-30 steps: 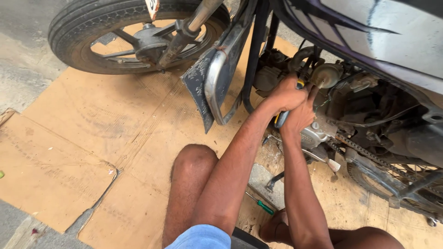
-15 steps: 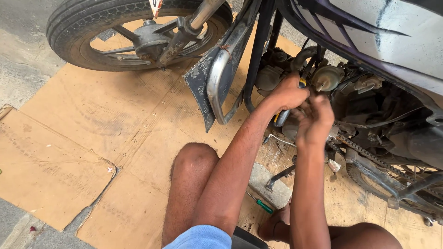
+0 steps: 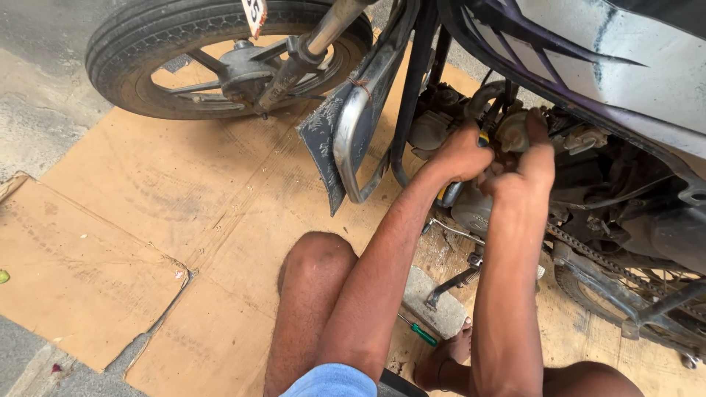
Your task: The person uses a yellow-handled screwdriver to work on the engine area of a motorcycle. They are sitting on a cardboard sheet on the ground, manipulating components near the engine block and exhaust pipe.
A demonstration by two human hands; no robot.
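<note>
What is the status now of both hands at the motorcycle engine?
Left hand shut on yellow-blue tool handle. Right hand on engine part, grip unclear. Leg guard close on left.

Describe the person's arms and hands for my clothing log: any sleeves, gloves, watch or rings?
Both forearms are bare up to the frame edge: no sleeves. The left hand and right hand show no gloves. No watch or wristband shows on either wrist. Rings cannot be made out.
</note>
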